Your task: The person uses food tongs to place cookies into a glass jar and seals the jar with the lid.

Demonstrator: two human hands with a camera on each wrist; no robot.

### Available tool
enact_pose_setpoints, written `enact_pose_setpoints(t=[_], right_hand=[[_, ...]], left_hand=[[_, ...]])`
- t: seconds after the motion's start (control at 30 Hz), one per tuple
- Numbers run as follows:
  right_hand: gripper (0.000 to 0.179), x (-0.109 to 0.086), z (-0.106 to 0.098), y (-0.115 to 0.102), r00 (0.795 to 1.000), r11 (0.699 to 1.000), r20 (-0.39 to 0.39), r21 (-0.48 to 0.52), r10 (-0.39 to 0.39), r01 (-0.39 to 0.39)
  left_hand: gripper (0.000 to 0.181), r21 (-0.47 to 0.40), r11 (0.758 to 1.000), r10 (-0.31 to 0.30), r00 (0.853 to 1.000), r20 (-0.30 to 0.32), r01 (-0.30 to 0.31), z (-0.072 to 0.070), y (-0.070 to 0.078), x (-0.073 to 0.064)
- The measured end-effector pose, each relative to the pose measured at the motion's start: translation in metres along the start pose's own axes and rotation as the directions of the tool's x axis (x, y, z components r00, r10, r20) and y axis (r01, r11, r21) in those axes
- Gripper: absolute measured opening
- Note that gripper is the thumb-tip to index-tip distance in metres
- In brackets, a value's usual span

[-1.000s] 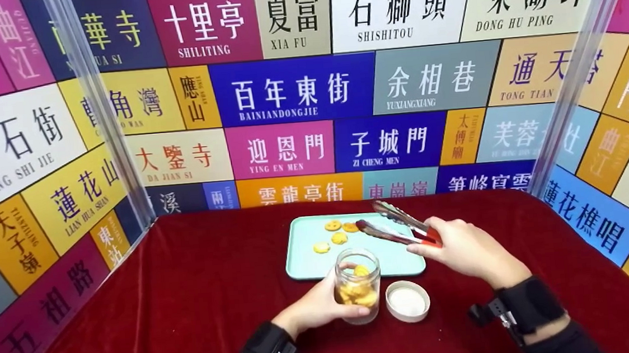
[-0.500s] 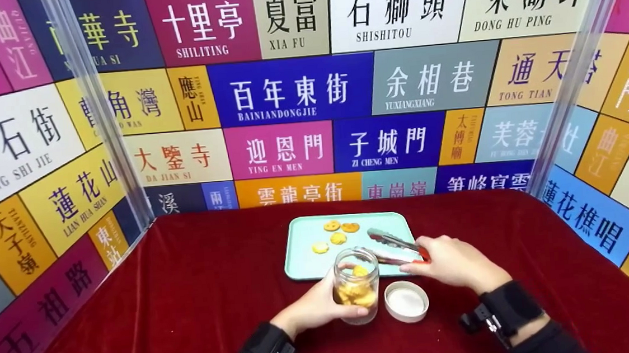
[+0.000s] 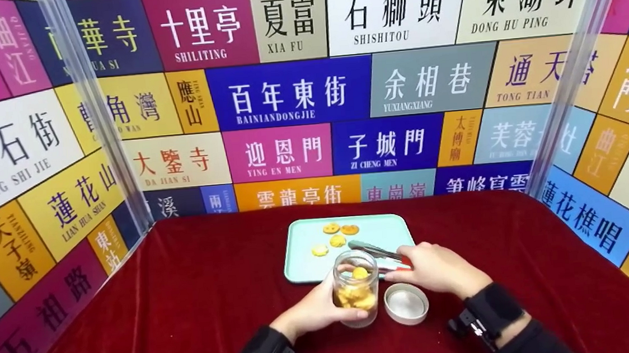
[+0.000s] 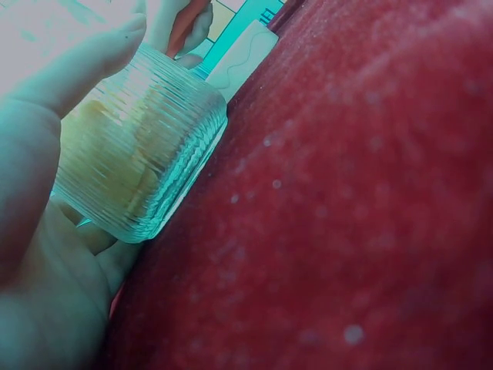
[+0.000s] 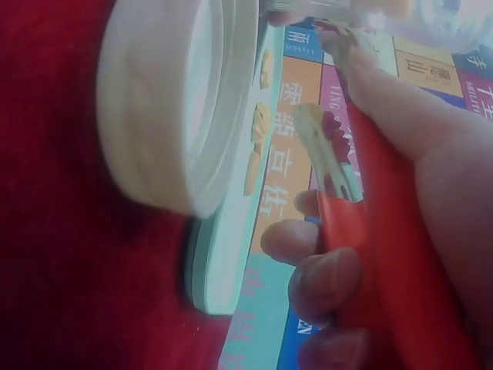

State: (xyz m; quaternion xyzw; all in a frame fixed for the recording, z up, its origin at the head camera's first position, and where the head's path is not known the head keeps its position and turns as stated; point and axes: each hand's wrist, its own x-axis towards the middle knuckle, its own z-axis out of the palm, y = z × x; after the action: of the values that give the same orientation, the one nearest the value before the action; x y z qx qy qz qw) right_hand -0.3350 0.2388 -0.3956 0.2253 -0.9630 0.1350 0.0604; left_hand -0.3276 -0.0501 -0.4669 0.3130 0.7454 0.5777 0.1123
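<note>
My left hand (image 3: 316, 310) grips a ribbed glass jar (image 3: 370, 301) by its side. The jar has no lid on, and yellow cookies (image 3: 356, 295) fill its lower part, with one higher near the neck. In my right hand (image 3: 440, 270) is a pair of metal tongs (image 3: 375, 250) with red handles (image 4: 185, 29), held by the handles with fingers on one side and thumb on the other. The tongs point left over the tray, just behind the jar's mouth, which overlaps part of them in the head view. Nothing shows between their tips in the head view.
A mint-green tray (image 3: 298, 270) lies behind the jar, with several round cookies (image 3: 337, 241) at its back middle. Right of the jar, a pale round lid (image 3: 406, 304) lies hollow side up on the red velvet cloth (image 3: 189, 298). Sign-patterned walls (image 3: 291, 91) enclose the table.
The right hand and tongs have moved left and nearer me, from over the tray's back right toward the jar. The jar, lid and tray cookies have stayed in place.
</note>
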Motion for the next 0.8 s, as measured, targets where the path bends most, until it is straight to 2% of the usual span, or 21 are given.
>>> enact_pose_setpoints(t=[0.17,0.4,0.6,0.8], right_hand=[[0.050,0.017,0.000,-0.002,1.000,0.999,0.003,-0.026,-0.023,0.023],[0.043,0.047,0.003,-0.005,0.994,0.986,-0.004,-0.127,-0.108,0.106],[0.038,0.067,0.008,-0.009,0.993,0.977,0.024,-0.178,-0.116,0.119],[0.016,0.081,0.013,-0.019,0.992,0.975,0.059,-0.189,-0.110,0.120]], left_hand=[[0.085,-0.010,1.000,0.006,1.000,0.015,-0.006,0.000,0.000,0.001],[0.083,-0.029,1.000,-0.003,1.000,0.031,0.004,0.000,-0.001,0.001],[0.087,-0.019,1.000,0.018,0.999,0.026,-0.018,0.001,-0.001,0.001],[0.086,-0.037,0.999,0.022,0.999,0.027,-0.021,0.001,0.000,0.001]])
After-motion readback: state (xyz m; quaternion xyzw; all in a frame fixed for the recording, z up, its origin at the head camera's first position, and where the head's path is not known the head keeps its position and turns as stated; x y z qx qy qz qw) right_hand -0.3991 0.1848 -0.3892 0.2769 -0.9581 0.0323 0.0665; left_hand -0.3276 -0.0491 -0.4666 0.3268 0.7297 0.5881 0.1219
